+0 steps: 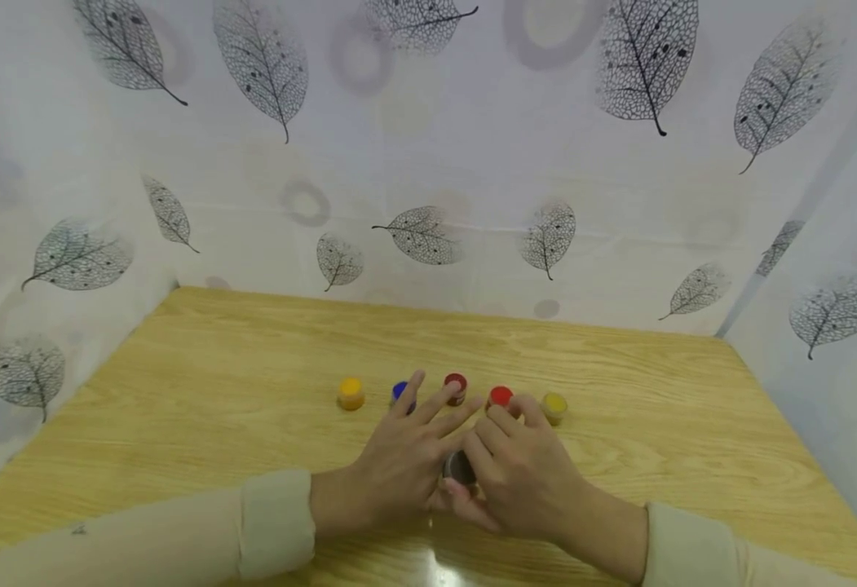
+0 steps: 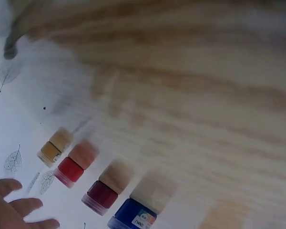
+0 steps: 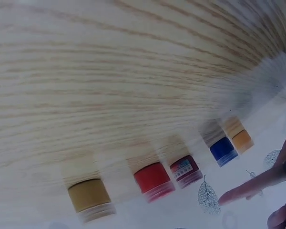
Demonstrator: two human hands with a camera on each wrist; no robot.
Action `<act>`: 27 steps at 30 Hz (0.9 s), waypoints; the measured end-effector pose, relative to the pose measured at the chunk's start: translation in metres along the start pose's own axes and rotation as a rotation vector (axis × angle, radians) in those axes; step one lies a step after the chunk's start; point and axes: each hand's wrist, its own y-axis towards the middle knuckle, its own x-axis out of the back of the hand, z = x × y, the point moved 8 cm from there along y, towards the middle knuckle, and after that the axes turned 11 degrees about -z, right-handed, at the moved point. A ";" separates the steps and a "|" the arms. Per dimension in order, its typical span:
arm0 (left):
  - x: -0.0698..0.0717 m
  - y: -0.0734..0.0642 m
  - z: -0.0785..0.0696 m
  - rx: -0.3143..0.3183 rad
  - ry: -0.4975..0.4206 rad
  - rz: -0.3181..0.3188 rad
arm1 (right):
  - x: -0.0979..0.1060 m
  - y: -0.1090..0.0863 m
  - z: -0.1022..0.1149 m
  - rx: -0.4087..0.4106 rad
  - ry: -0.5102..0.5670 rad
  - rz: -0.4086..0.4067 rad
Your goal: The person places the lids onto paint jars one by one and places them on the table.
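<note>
A small dark-topped jar (image 1: 460,468) sits between the two hands, partly covered by their fingers. My left hand (image 1: 402,456) holds it from the left near the thumb, its other fingers spread out straight. From the other side my right hand (image 1: 527,469) grips the jar, with bent fingers above and the thumb at its near edge. Behind the hands stand a blue paint jar (image 2: 133,213), a dark red jar (image 1: 455,390) and a red jar (image 1: 501,397). The left fingertips overlap the blue and dark red jars in the head view.
An orange jar (image 1: 351,393) stands at the left end of the row and a yellow jar (image 1: 555,407) at the right end. The wooden table (image 1: 178,424) reaches back to a pale curtain (image 1: 435,147) printed with leaves, which also hangs along both sides.
</note>
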 end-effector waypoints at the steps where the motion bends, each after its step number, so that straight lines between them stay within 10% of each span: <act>1: -0.001 0.000 0.000 -0.016 0.011 0.018 | 0.001 -0.001 -0.001 0.002 0.004 0.010; 9: 0.014 -0.005 0.015 -0.076 0.068 0.013 | 0.022 -0.025 -0.044 -0.006 -0.005 0.021; 27: 0.043 -0.071 0.131 0.234 0.154 0.098 | 0.014 -0.158 -0.165 -0.239 -0.187 0.421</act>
